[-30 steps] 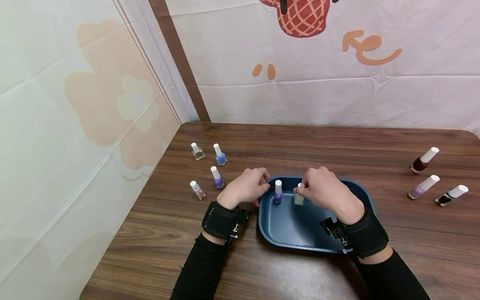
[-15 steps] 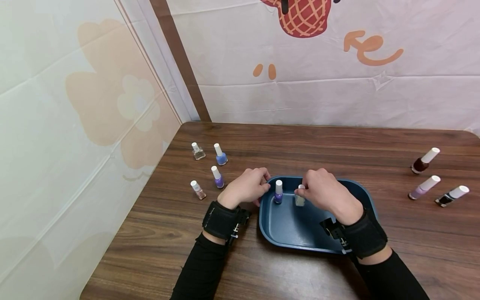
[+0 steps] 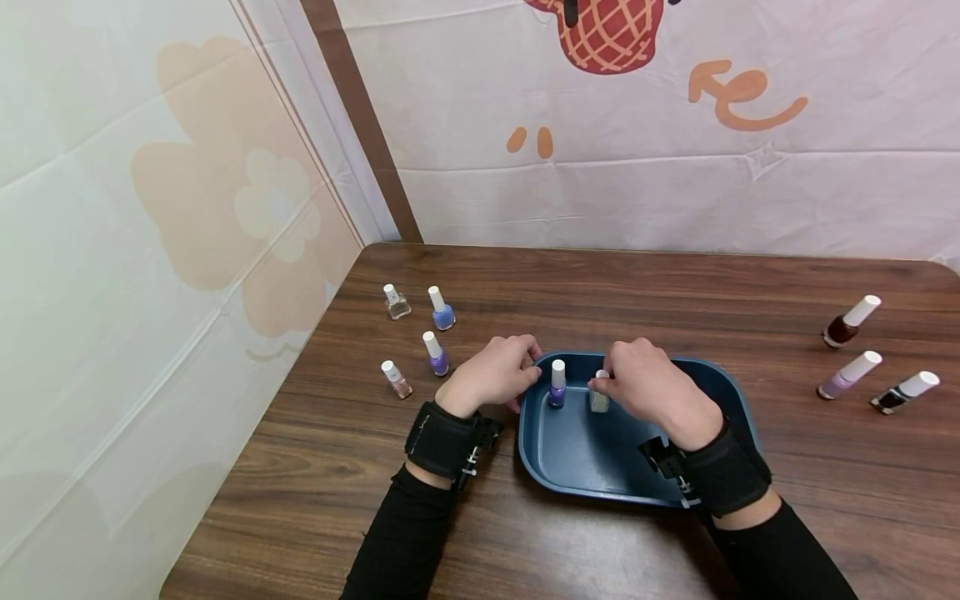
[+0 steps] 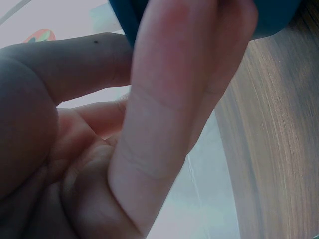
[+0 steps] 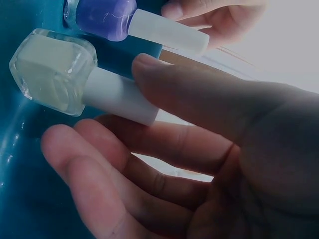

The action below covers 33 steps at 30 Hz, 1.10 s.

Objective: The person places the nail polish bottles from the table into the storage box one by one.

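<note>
Flanking blue rounded-rectangular tray (image 3: 581, 454): four white-capped glass polish bottles (image 3: 438, 360) left, three matching bottles (image 3: 843, 379) right. Inside: upright purple bottle (image 3: 557, 392), near squarish pale-cream glass bottle (image 3: 599, 402); overhanging right hand (image 3: 656, 383) pinches latter's cap. Left hand (image 3: 487, 377) grips rim.

The held bottle (image 5: 47, 74) is cream, tray (image 3: 577, 454) blue, table (image 3: 285, 500) brown-grained.

Table (image 3: 300, 500), wood-grained, bearing tray (image 3: 573, 454); left of it: clear bottle (image 3: 398, 308), blue bottle (image 3: 443, 317), purple bottle (image 3: 438, 362), pink bottle (image 3: 400, 385); right: maroon bottle (image 3: 840, 332), lilac bottle (image 3: 834, 384), black bottle (image 3: 891, 400).
</note>
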Each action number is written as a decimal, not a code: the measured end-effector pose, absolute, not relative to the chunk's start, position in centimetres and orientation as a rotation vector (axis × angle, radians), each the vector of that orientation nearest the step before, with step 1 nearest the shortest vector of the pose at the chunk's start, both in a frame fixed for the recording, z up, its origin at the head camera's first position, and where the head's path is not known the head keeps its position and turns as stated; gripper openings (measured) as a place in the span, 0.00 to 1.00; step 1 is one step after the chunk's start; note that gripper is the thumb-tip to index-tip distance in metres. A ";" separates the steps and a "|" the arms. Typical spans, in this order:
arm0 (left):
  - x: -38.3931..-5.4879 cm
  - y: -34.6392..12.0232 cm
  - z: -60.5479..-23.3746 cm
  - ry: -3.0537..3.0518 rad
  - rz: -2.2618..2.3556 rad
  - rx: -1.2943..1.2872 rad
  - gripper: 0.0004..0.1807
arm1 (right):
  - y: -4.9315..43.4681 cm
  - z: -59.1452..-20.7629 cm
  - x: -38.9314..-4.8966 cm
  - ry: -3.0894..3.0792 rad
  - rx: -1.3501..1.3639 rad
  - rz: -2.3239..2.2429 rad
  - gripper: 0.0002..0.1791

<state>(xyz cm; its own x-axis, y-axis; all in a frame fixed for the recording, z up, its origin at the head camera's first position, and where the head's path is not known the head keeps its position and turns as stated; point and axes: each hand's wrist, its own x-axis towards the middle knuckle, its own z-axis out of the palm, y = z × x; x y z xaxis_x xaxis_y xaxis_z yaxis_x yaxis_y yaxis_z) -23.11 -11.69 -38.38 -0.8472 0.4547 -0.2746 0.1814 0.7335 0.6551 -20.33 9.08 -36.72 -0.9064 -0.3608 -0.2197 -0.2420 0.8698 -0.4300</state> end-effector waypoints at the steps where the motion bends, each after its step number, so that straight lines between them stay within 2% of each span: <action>1: -23.1 -11.7 -38.3 2.515 0.888 0.486 0.09 | 9.1 -36.8 -20.3 2.749 -0.452 -0.576 0.16; 33: -23.1 -11.6 -38.3 2.520 0.870 0.493 0.10 | 8.9 -37.2 -20.4 2.747 -0.405 -0.589 0.13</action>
